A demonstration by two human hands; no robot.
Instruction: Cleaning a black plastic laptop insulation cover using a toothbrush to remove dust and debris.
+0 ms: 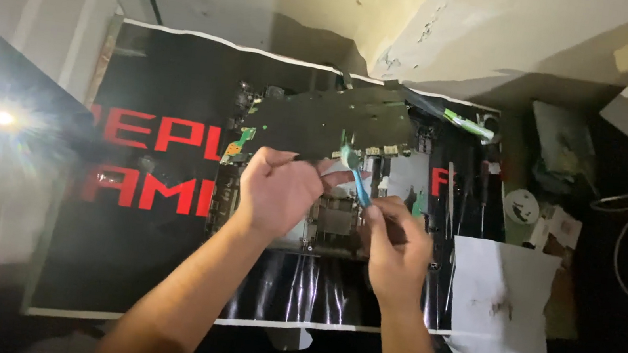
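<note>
The left hand (278, 190) pinches the near edge of the tilted green circuit board (328, 122) above the open laptop (328, 222), while the right hand (395, 246), just beside it, holds a blue pry tool (354, 175) pointing up at that edge.

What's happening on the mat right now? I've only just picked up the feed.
A person is working over an opened device lying on a black mat. The left hand grips the lower edge of a dark circuit board, tilting it up off the device. The right hand holds a blue-handled tool with its tip at the board's lower edge. Thin tools lie at the right, beside white paper.
</note>
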